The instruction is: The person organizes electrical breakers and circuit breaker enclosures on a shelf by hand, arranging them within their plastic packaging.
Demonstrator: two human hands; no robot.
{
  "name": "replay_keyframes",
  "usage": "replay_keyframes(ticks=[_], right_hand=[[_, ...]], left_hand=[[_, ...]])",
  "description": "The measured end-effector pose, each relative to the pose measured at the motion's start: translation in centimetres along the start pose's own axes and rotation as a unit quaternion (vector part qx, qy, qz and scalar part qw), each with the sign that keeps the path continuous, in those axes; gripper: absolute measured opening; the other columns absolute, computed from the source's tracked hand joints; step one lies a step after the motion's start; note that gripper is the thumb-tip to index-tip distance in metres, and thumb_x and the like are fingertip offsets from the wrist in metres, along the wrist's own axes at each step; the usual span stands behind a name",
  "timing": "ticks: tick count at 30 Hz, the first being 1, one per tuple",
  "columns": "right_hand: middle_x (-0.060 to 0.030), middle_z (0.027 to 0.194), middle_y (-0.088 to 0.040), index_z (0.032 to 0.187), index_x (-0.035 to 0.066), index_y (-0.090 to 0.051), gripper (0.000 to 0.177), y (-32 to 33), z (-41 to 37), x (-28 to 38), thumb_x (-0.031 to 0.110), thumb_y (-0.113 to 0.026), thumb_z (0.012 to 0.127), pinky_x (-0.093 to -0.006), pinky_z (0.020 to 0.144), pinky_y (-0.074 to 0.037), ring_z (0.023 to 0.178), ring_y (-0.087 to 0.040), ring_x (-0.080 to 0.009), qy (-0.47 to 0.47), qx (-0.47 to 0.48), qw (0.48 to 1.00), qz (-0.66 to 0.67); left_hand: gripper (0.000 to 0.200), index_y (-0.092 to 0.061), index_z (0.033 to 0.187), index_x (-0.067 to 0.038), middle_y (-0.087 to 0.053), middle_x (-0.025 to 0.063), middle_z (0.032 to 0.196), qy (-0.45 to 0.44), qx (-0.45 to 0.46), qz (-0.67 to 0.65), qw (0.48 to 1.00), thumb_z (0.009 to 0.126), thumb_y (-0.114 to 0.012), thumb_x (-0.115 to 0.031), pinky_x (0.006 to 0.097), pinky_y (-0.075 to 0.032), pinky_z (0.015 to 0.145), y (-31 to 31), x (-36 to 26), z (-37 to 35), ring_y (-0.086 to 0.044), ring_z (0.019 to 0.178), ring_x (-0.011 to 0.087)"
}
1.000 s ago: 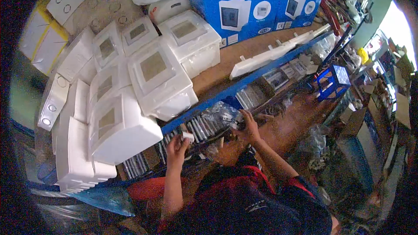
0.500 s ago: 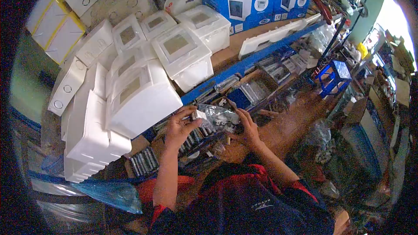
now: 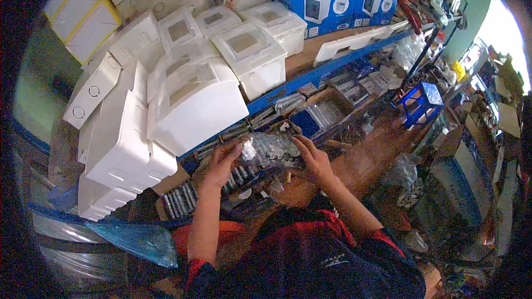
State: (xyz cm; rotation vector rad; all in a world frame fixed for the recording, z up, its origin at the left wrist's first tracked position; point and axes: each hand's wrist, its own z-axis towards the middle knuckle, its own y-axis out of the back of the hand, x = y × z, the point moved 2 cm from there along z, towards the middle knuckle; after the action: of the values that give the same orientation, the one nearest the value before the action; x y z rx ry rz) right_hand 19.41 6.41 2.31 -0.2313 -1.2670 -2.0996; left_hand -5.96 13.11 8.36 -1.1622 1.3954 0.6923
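Note:
Between my two hands is a clear plastic bag (image 3: 271,148) with small white and dark pieces in it, above the lower shelf. My left hand (image 3: 219,165) grips the bag's left end, fingers closed at a bright white patch of it. On the opposite side, my right hand (image 3: 313,160) closes on the bag's right edge, thumb and fingers bent around it. What the small pieces inside are is too blurred to name. Just beyond the bag, an open cardboard box (image 3: 336,101) of clear-wrapped parts sits on the lower shelf.
White plastic enclosures (image 3: 194,112) are stacked on the upper shelf at left. Blue printed cartons (image 3: 327,16) stand behind, above the blue shelf edge (image 3: 288,89). A blue stool (image 3: 424,102) stands on the floor to the right. Cardboard and plastic clutter the far right.
My left hand has shifted slightly down and left. The bag now lies more stretched out between the hands. The white piece at my left fingertips no longer shows distinctly. The whole view has shifted a little.

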Motion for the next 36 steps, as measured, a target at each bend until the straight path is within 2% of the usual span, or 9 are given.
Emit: replay_keyframes(ticks=[2, 5, 8, 11, 20, 26, 29, 32, 36], right_hand=[[-0.0156, 0.129, -0.045, 0.139, 0.011, -0.030, 0.087, 0.6, 0.8, 0.0, 0.033, -0.073, 0.066, -0.0409, 0.068, -0.052, 0.086, -0.061, -0.0356, 0.023, 0.023, 0.999, -0.041], [-0.0161, 0.129, -0.045, 0.138, 0.011, -0.031, 0.085, 2.1, 1.9, 1.0, 0.029, -0.072, 0.066, -0.0403, 0.068, -0.052, 0.086, -0.061, -0.0349, 0.026, 0.065, 0.997, -0.028], [-0.0164, 0.129, -0.044, 0.137, 0.011, -0.032, 0.085, 2.5, 1.8, 1.4, 0.027, -0.072, 0.064, -0.0402, 0.070, -0.052, 0.089, -0.061, -0.0351, 0.013, 0.106, 0.994, -0.038], [-0.0137, 0.130, -0.045, 0.133, 0.011, -0.039, 0.079, 2.6, 1.7, 1.9, 0.031, -0.075, 0.066, -0.0414, 0.071, -0.052, 0.093, -0.059, -0.0359, -0.001, 0.085, 0.996, -0.016], [-0.0141, 0.128, -0.046, 0.133, 0.010, -0.039, 0.077, 2.6, 0.8, 1.9, 0.022, -0.075, 0.066, -0.0423, 0.068, -0.052, 0.092, -0.060, -0.0363, 0.018, 0.087, 0.996, -0.017], [-0.0166, 0.131, -0.044, 0.135, 0.008, -0.035, 0.081, 2.3, -0.4, 2.7, 0.024, -0.072, 0.065, -0.0402, 0.071, -0.053, 0.090, -0.062, -0.0348, 0.012, 0.135, 0.990, -0.037], [-0.0169, 0.130, -0.044, 0.134, 0.008, -0.036, 0.078, 2.5, -0.7, 3.5, 0.026, -0.071, 0.066, -0.0403, 0.073, -0.052, 0.091, -0.061, -0.0352, 0.037, 0.116, 0.993, 0.011], [-0.0143, 0.129, -0.046, 0.131, 0.011, -0.041, 0.071, 1.8, -1.7, 3.4, 0.032, -0.070, 0.069, -0.0408, 0.074, -0.051, 0.096, -0.059, -0.0353, 0.043, 0.095, 0.994, 0.013], [-0.0161, 0.131, -0.044, 0.133, 0.009, -0.039, 0.076, 2.0, -1.9, 3.6, 0.027, -0.070, 0.067, -0.0394, 0.075, -0.052, 0.092, -0.061, -0.0346, 0.049, 0.087, 0.995, 0.002]], left_hand=[[0.033, -0.062, 0.111, -0.005, -0.061, 0.0050, 0.109, -0.011, -0.013, -0.020, 1.000, 0.087, -0.062, -0.027, 0.0330, -0.050, 0.085, 0.9, 2.0, 1.1, -0.055, 0.100, 0.0168], [0.029, -0.063, 0.109, -0.008, -0.062, 0.0055, 0.108, -0.021, -0.149, 0.137, 0.979, 0.087, -0.062, -0.026, 0.0341, -0.044, 0.091, 2.3, 4.5, 1.7, -0.055, 0.102, 0.0192], [0.029, -0.063, 0.111, -0.010, -0.061, 0.0070, 0.111, -0.044, -0.099, 0.176, 0.978, 0.086, -0.063, -0.025, 0.0341, -0.040, 0.093, 3.2, 6.2, 2.3, -0.055, 0.104, 0.0197], [0.031, -0.062, 0.114, -0.010, -0.060, 0.0060, 0.115, -0.082, -0.034, 0.196, 0.977, 0.084, -0.064, -0.019, 0.0335, -0.040, 0.094, 1.5, 3.5, 1.0, -0.054, 0.106, 0.0189], [0.049, -0.056, 0.123, -0.009, -0.060, 0.0024, 0.114, -0.064, 0.072, 0.034, 0.995, 0.076, -0.070, -0.004, 0.0294, -0.043, 0.091, 0.3, 2.0, -0.5, -0.056, 0.099, 0.0128], [0.044, -0.062, 0.116, -0.008, -0.064, -0.0013, 0.098, -0.095, -0.005, 0.235, 0.967, 0.074, -0.074, -0.008, 0.0235, -0.045, 0.078, 1.3, 3.9, 0.3, -0.056, 0.082, 0.0070], [0.042, -0.064, 0.113, -0.009, -0.064, -0.0014, 0.096, -0.105, 0.003, 0.201, 0.974, 0.072, -0.076, -0.009, 0.0236, -0.044, 0.079, 1.7, 5.0, 0.8, -0.054, 0.082, 0.0066], [0.043, -0.064, 0.112, -0.009, -0.065, 0.0007, 0.099, -0.071, -0.062, 0.357, 0.929, 0.071, -0.077, -0.005, 0.0262, -0.045, 0.081, -0.3, 3.1, -0.6, -0.056, 0.088, 0.0085], [0.046, -0.062, 0.113, -0.009, -0.062, 0.0055, 0.110, -0.090, -0.078, 0.255, 0.959, 0.070, -0.075, 0.001, 0.0296, -0.049, 0.084, 0.0, 5.3, -0.2, -0.056, 0.100, 0.0133]])
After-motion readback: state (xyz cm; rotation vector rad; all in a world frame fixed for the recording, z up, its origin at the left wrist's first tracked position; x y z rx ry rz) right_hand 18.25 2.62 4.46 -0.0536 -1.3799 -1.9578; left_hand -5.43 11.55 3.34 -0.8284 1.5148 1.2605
